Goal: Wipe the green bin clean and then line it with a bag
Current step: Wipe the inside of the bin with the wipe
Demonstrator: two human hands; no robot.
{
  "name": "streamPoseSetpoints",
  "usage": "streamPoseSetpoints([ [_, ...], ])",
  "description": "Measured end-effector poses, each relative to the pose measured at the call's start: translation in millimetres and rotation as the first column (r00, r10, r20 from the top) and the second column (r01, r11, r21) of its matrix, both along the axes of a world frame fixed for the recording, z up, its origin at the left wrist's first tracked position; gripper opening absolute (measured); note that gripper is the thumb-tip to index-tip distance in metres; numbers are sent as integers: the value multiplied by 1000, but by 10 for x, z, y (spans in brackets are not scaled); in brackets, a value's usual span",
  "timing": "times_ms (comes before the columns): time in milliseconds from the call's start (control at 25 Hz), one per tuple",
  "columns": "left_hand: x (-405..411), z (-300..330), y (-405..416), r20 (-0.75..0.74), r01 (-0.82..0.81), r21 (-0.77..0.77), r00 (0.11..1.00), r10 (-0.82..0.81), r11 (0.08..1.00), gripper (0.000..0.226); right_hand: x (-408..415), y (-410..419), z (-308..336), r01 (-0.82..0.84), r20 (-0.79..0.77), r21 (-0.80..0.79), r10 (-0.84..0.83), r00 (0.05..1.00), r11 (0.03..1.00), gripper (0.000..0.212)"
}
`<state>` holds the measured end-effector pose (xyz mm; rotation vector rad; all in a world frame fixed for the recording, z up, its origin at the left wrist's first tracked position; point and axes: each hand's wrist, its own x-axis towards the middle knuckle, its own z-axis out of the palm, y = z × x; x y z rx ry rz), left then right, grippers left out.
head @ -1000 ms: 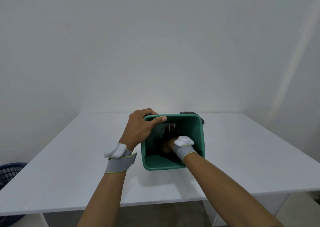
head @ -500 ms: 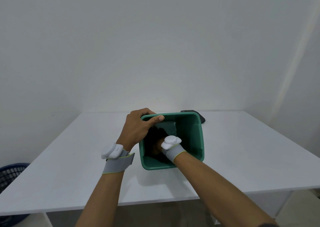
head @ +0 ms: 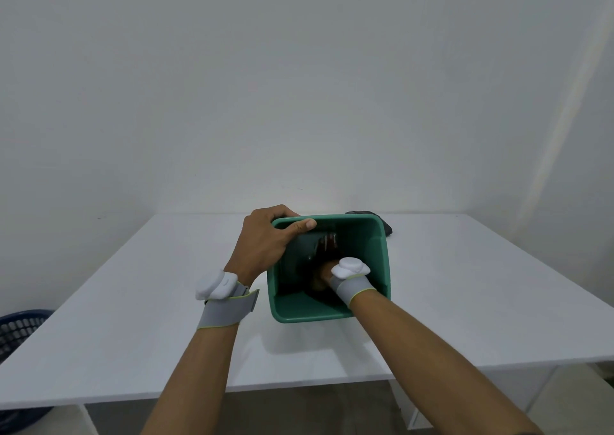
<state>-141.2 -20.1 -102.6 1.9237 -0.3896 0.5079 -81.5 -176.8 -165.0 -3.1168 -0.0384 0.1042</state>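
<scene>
Wiping step in hand, I judge: green bin stands on the white table, near its far edge, tilted w/ mouth toward the wearer, so its long axis runs mouth-to-base, leaning back from the camera. Left hand grips the bin's far-left rim corner, thumb curled over the lip. Right hand is deep inside the bin, dark and blurred; can't tell its finger state or whether it holds a cloth. Dark object lies just behind the bin. Next probably calls for finishing the inner walls, then fetching a bag.
</scene>
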Motion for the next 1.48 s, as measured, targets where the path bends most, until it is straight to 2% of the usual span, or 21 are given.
streamPoseSetpoints([
  [80, 7, -11, 33, -6, 4, -9, 1000, -4, 1000, 37, -15, -5, -6, 46, -12, 66, -45, 999, 997, 73],
  [120, 1, -16, 44, -6, 2, -11, 1000, -2, 1000, 39, -28, 1, 10, 18, 14, 11, -18, 1000, 1000, 75],
  [240, 0, -22, 29, 5, 6, -5, 1000, -6, 1000, 43, -82, 92, 5, -51, -20, 25, 51, 998, 998, 81],
  [320, 4, -14, -1, 7, 12, -7, 1000, -12, 1000, 42, -184, 155, 22, -147, 18, -36, 148, 989, 988, 87],
  [360, 6, -17, -6, 10, 16, -11, 1000, -16, 1000, 43, -240, 187, 42, -200, 2, -64, 200, 980, 978, 85],
  [440, 6, -26, 9, 8, 15, -25, 1000, -15, 1000, 44, -278, 217, 108, -285, -36, 6, 285, 958, 959, 72],
  [600, 4, -35, 21, 7, 24, -27, 1000, -24, 999, 44, -242, 197, 82, -368, -27, -173, 370, 929, 913, 78],
  [680, 11, -24, 11, 2, 25, -19, 1000, -25, 1000, 40, -181, 204, -26, -371, -12, -283, 383, 924, 885, 89],
  [720, 15, -23, 13, 2, 24, -19, 1000, -24, 1000, 39, -153, 194, -90, -346, 6, -305, 365, 931, 887, 94],
  [880, 4, -24, 20, 11, 11, -14, 1000, -11, 1000, 42, 47, 62, -221, -158, 14, -182, 163, 987, 971, 92],
  [1000, 24, -18, -5, -3, -2, 6, 1000, 2, 1000, 35, 155, -75, -206, -58, -25, -228, 54, 998, 972, 89],
  [1120, 30, -32, -3, -2, -2, 5, 1000, 2, 1000, 36, 183, -62, -223, -4, -30, -144, 0, 1000, 990, 88],
  [1240, 21, -36, -5, 2, -9, 2, 1000, 9, 1000, 41, 169, -45, -187, -98, -40, -147, 93, 995, 984, 85],
  [1320, 34, -30, -16, -6, -3, 17, 1000, 3, 1000, 38, 124, -74, -166, -202, -47, -135, 197, 979, 970, 91],
  [1400, 36, -32, -20, -1, -3, 20, 1000, 3, 1000, 37, 64, -81, -145, -312, -48, -195, 309, 950, 930, 94],
  [1480, 36, -33, -13, 0, -5, 2, 1000, 5, 1000, 37, 9, -68, -100, -414, -93, -263, 404, 910, 871, 88],
])
